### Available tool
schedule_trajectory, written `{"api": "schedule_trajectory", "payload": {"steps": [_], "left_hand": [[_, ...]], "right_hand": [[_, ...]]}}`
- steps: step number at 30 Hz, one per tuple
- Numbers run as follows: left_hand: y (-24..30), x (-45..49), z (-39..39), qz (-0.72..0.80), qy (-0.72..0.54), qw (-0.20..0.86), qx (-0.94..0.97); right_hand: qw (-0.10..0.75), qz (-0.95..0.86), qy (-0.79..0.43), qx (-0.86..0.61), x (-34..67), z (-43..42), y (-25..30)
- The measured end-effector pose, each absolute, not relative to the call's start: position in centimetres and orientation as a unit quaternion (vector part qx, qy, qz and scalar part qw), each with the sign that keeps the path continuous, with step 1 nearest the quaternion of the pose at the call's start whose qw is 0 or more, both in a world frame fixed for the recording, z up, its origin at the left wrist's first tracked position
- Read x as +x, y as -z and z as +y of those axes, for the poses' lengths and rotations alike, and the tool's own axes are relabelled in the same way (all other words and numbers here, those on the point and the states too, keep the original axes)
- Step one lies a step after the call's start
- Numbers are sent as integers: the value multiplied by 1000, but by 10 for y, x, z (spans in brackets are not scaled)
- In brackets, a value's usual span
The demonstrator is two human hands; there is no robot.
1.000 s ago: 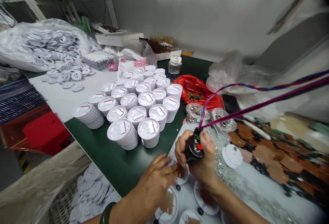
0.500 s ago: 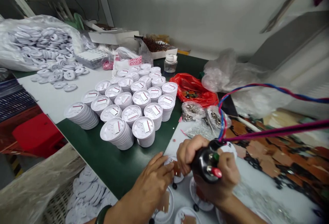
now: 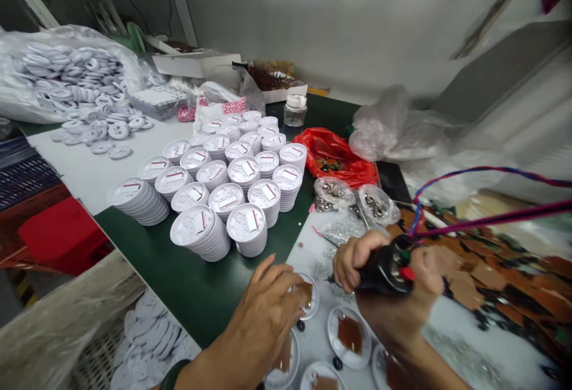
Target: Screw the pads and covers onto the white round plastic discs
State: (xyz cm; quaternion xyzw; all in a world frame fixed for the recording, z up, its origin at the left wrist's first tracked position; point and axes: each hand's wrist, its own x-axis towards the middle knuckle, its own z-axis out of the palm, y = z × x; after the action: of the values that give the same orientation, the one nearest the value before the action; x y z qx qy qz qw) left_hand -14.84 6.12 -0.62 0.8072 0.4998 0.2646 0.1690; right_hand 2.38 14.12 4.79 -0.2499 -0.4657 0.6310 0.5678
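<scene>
The right hand [image 3: 393, 312] is gripping a driver [image 3: 384, 268]; the left hand [image 3: 268, 297] is covering part of a dish [image 3: 314, 296], and whether it's pinching I can't tell.

A strip of green tabletop [image 3: 179, 282] leaves the left hand [image 3: 268, 300] room to pass low toward its own left, while close-packed stacks of white discs [image 3: 203, 238] block the way forward. The black electric screwdriver [image 3: 382, 268] and a white round dish [image 3: 343, 357] crowd the space between the left hand and the right hand [image 3: 400, 312]. Farther right, a twisted red-and-blue wire [image 3: 504, 169] and a magenta cord [image 3: 491, 219] cross overhead.
</scene>
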Motion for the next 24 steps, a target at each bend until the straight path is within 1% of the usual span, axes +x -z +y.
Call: {"api": "schedule_trajectory", "payload": {"steps": [3,7,12,15,20,22,24], "left_hand": [[-6,-139,66,527,-276,192,781],[-10,-131,72,534,-255,205,780],[-6,-125,78,556,-249,205,766],[-1,-119,84,548,-272,203,764],[5,-121,88,523,-309,211,766],[5,-127,86,502,-310,226,775],[2,-134,81,478,-309,263,779]], "right_hand": [[571,-464,-625,-259,22,142,-44],[574,-455,-624,-272,21,144,-37],[578,-454,-633,-244,28,138,-58],[577,-441,-645,-237,30,131,-72],[568,-416,-664,-250,32,123,-80],[564,-404,-676,-248,32,123,-83],[560,-387,-690,-245,30,124,-87]]}}
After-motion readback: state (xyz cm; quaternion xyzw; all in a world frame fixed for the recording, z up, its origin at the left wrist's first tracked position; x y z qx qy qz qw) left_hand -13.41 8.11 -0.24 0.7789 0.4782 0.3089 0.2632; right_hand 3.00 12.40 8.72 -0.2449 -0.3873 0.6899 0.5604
